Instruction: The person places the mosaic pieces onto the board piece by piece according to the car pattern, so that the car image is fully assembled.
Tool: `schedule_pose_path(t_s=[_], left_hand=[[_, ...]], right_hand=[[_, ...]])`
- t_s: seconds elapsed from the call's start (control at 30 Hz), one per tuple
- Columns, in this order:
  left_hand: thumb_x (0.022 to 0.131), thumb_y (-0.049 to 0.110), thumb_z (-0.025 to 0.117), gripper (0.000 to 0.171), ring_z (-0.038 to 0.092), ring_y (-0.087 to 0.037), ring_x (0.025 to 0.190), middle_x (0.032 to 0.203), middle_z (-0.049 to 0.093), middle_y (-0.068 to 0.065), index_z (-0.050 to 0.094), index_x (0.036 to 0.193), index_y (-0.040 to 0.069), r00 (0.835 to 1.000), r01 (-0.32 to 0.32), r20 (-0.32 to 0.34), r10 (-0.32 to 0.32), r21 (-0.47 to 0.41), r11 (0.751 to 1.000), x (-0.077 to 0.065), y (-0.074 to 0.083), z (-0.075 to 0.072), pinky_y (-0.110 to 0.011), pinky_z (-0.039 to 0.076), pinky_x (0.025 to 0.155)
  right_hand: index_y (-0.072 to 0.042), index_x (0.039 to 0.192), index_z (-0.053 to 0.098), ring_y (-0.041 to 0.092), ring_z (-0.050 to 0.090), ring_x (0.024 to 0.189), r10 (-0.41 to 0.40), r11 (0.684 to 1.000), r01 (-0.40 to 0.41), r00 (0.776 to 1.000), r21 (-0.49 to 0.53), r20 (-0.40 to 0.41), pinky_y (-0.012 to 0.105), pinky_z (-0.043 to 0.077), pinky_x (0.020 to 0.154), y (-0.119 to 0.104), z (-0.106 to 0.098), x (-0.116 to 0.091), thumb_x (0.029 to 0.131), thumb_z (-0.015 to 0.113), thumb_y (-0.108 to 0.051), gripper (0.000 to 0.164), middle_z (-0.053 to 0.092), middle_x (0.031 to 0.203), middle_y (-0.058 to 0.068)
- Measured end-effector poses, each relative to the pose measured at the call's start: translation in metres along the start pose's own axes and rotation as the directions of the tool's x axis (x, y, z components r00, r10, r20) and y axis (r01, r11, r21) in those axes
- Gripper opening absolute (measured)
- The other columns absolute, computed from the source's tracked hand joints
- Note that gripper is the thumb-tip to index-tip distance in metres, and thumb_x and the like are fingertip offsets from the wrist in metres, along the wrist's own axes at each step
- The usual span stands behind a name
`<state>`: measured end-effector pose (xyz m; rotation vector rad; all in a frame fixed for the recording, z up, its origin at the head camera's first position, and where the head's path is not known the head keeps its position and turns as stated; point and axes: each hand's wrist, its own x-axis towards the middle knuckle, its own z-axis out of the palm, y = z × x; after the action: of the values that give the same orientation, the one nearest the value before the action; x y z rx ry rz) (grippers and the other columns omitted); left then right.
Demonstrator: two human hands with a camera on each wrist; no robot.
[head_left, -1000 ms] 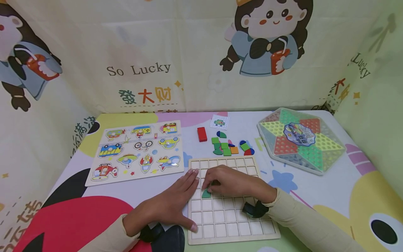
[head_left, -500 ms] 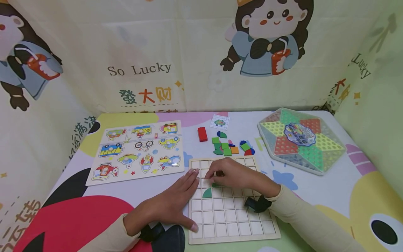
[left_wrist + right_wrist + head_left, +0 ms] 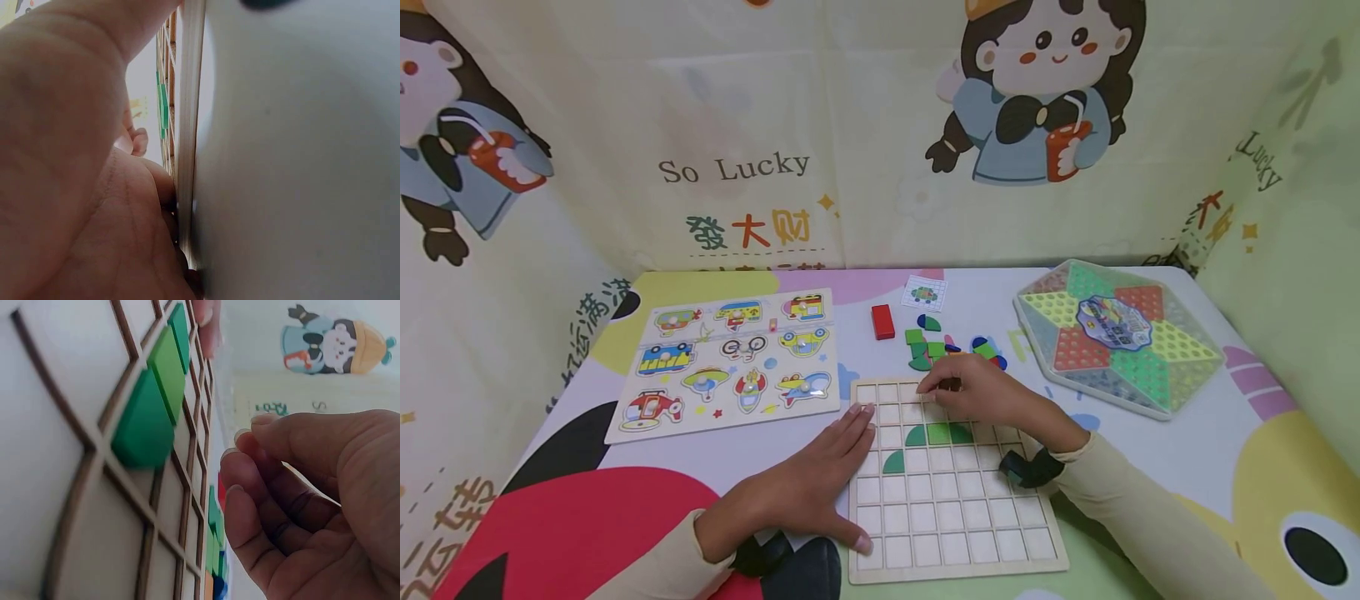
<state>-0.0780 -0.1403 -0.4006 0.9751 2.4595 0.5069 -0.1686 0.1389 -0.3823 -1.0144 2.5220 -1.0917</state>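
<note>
A wooden grid board (image 3: 950, 546) lies in front of me. My left hand (image 3: 805, 479) rests along its left edge with fingers extended and thumb on the lower left side; the left wrist view shows the palm beside the board's edge. In one row sit a dark green quarter-circle (image 3: 915, 435), a light green square (image 3: 938, 433) and another dark green quarter-circle (image 3: 960, 433). One more green quarter-circle (image 3: 893, 462) lies lower left. My right hand (image 3: 988, 392) hovers over the board's far part, fingers loosely bent; the right wrist view shows nothing between thumb and fingers (image 3: 240, 515).
Beyond the board lie loose green squares (image 3: 914, 336) and other coloured pieces, partly behind my right hand. A red block (image 3: 883, 322) and a pattern card (image 3: 924, 292) are farther back. A vehicle puzzle (image 3: 722, 367) lies left, a hexagonal game board (image 3: 1116, 333) right.
My right hand has moved away from me and to the right across the board, uncovering the row of green pieces. My left hand has stayed at the board's left edge.
</note>
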Motion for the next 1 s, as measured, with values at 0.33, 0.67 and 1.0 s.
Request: schedule_pose_path(t_s=[0.33,0.67,1.0], left_hand=[[0.068,0.075,0.067,0.124,-0.013,-0.02,0.147,0.163,-0.01,-0.001,0.011,0.157,0.009,1.0,-0.013,-0.008,0.013,0.004,1.0,0.0,0.0,0.0,-0.049,0.009,0.116],[0.068,0.076,0.066,0.125,-0.013,-0.02,0.146,0.163,-0.01,-0.001,0.011,0.157,0.008,1.0,-0.018,-0.012,0.019,0.009,1.0,0.0,-0.001,0.001,-0.048,0.008,0.116],[0.068,0.077,0.066,0.125,-0.014,-0.02,0.146,0.163,-0.01,-0.001,0.01,0.157,0.008,1.0,-0.019,-0.01,0.019,0.007,1.0,0.0,-0.002,0.001,-0.049,0.008,0.116]], right_hand=[[-0.004,0.099,0.075,0.014,0.059,0.081,-0.004,0.999,0.0,0.996,-0.041,-0.087,0.028,0.052,0.072,0.015,-0.016,-0.003,0.087,0.07,0.003,0.015,0.069,0.095,0.001],[-0.004,0.1,0.075,0.016,0.058,0.079,0.098,0.992,-0.111,0.977,-0.059,-0.191,0.032,0.05,0.07,0.031,-0.024,-0.009,0.089,0.068,0.0,0.013,0.069,0.095,0.002],[0.001,0.109,0.072,0.025,0.064,0.089,0.303,0.94,-0.333,0.916,-0.076,-0.263,0.04,0.055,0.076,0.042,-0.037,-0.011,0.093,0.063,-0.002,0.018,0.068,0.107,0.013]])
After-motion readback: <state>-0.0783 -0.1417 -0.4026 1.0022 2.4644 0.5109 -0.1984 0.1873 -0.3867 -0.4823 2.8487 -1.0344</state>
